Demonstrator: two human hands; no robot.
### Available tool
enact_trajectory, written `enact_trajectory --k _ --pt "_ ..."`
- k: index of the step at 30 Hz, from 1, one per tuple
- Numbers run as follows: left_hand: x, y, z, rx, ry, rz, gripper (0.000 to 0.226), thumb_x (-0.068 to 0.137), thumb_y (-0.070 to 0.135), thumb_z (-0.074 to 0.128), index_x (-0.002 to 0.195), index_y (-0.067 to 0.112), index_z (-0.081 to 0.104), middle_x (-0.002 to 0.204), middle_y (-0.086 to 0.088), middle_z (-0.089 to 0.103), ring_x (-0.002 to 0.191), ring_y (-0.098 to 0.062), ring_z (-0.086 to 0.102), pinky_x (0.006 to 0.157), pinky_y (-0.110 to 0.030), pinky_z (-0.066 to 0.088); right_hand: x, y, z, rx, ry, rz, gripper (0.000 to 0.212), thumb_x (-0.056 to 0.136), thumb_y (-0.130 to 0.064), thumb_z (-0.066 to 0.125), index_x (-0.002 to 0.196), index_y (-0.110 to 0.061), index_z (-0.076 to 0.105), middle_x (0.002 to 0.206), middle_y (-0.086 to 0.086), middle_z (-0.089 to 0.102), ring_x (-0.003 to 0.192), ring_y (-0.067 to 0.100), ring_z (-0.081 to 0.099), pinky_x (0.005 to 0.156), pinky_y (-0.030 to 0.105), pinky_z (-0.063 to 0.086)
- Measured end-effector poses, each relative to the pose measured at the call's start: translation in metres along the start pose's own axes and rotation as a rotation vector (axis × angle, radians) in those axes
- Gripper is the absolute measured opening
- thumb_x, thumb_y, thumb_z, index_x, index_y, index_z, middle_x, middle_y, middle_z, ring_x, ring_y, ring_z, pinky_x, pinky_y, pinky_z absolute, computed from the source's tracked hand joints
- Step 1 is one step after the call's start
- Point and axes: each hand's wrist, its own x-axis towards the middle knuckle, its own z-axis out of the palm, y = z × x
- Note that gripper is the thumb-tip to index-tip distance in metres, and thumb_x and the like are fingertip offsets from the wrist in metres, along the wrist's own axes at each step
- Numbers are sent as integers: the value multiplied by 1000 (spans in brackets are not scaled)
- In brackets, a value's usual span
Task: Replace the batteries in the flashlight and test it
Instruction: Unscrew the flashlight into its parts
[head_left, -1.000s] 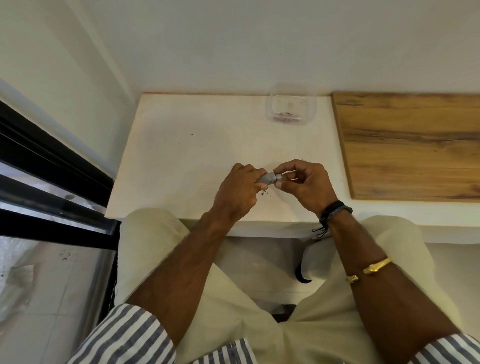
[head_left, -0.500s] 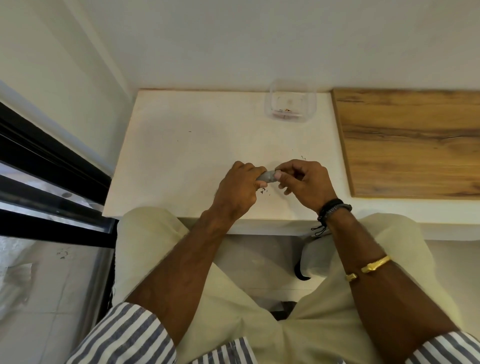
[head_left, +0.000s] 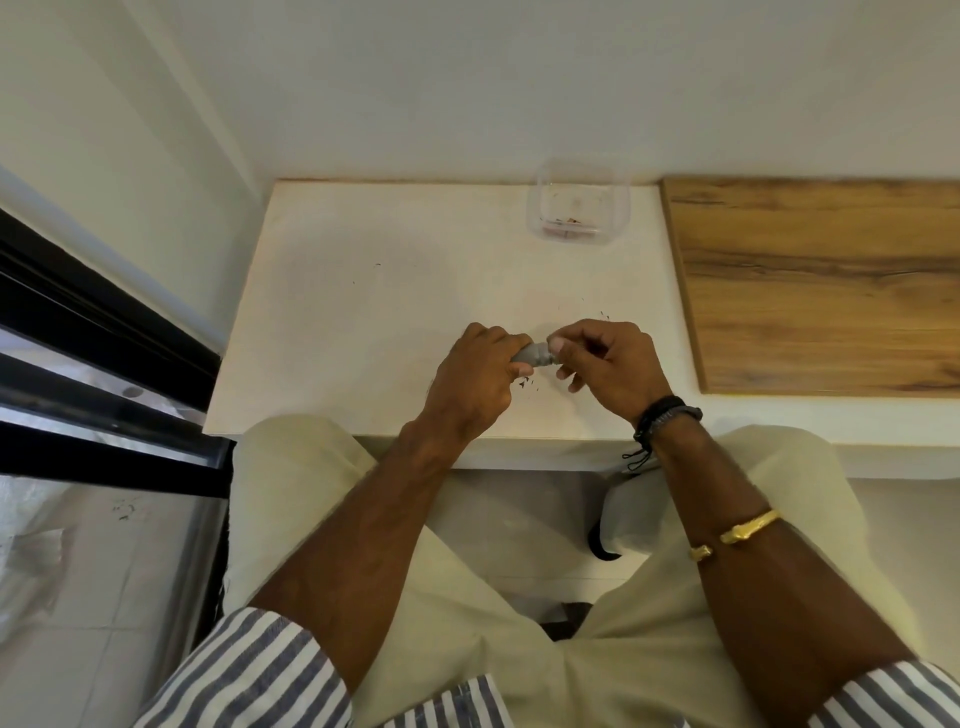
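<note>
A: Flashlight (head_left: 531, 355) — small grey one, held just above the white table (head_left: 363, 291), near its front edge, approx 6 o'clock of the clear plastic tub (head_left: 577, 208).

B: Who's got what?

A: Left hand (head_left: 475, 376) is wrapped tight round the body, fingers closed on it. Right hand (head_left: 605, 364) sits at 3 o'clock of it, thumb and forefinger pinching the silver end; other fingers loosely curled.

B: Cap going on or coming off?

A: Can't tell. Looks like a twist at the end piece, imo, but direction isn't readable.

B: Batteries?

A: None visible anywhere — not on the table, not in either hand. Tub at 12 o'clock holds only some reddish bits, too small to ID. Dark specks on the table under the hands.

B: So progress?

A: Prob still at the cap stage, opening or closing. Light isn't on, so the test is def still to come. Whether the swap itself is done, can't say.

B: Wooden board (head_left: 831, 280)?

A: 2 o'clock of the hands, nothing on it.
</note>
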Motion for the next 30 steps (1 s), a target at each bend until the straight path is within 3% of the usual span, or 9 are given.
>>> enact_trajectory --k 6,9,11,15,19,26,30 --pt "1 -1 0 -63 -11 -57 22 100 23 53 119 15 62 104 -5 67 92 -15 41 77 -28 34 1 5 -6 -50 24 -81 24 84 -4 78 107 -11 76 99 5 74 89 23 69 85 40 60" --pt "1 -2 -2 -112 29 -87 24 99 24 55 120 15 62 104 -4 67 91 -16 44 78 -31 39 4 10 -7 64 116 4 33 86 -7 76 118 -16 74 109 5 74 99 21 72 92 40 60" --pt "0 -1 -3 -155 58 -100 24 98 24 57 119 16 63 102 -3 68 91 -17 47 79 -34 42 8 17 -9 107 211 82 28 87 -13 75 115 -19 75 110 4 74 99 21 73 92 43 60" --pt "-2 0 -3 -197 92 -82 19 96 25 58 113 19 64 93 2 67 86 -19 51 76 -34 44 18 30 -11 153 364 192 15 85 -20 77 99 -20 75 98 -3 78 88 15 76 86 45 62" --pt "-2 1 -2 -199 109 -75 22 96 24 60 117 17 64 96 0 68 86 -21 54 77 -33 45 25 41 -10 36 493 194 14 84 -25 78 96 -18 75 91 -6 76 84 12 73 79 39 62" --pt "-2 2 -3 -229 128 -82 22 96 22 59 116 15 64 94 -3 67 84 -25 57 77 -43 50 30 54 -6 -203 517 264 15 87 -31 76 101 -25 77 95 -8 77 73 15 65 70 32 57" --pt "-5 3 -5 -196 109 -65 22 97 21 58 117 16 63 93 -1 64 84 -22 51 76 -41 48 29 56 -5 -236 493 275 15 88 -31 75 101 -24 77 100 -8 77 71 13 62 58 19 42"
